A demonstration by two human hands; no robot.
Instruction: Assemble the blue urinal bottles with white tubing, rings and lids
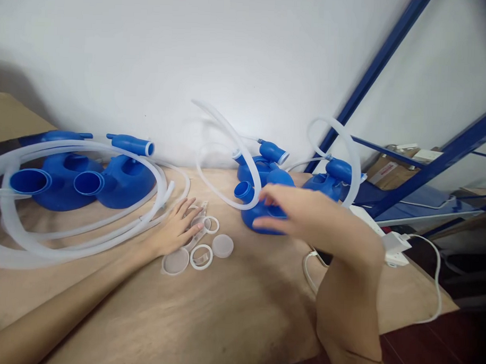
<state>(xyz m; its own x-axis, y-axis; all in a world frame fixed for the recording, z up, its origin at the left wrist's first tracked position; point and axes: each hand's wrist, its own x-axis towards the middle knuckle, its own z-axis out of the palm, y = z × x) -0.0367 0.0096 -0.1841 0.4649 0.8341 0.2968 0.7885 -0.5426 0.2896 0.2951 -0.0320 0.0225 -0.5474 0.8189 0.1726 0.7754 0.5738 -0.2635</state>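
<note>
My left hand (176, 228) lies palm down on the tabletop with its fingers spread, over a group of small clear plastic parts. Beside it are a white ring (201, 257), a smaller white ring (212, 224), a round translucent cap (222, 246) and a wider translucent lid (175, 261). My right hand (284, 207), slightly blurred, is in front of a blue plastic jug (249, 219) with an open mouth. Its thumb and fingers stand apart, with nothing seen between them. Whether it touches the jug I cannot tell. A translucent hose (249, 163) loops over that jug.
At the left, coiled translucent hoses (45, 244) lie around more blue jugs (127, 186). Another jug with a hose (330, 187) stands at the back right. A white power strip (396, 251) with a cable is at the right edge, beside a blue metal rack (422, 177).
</note>
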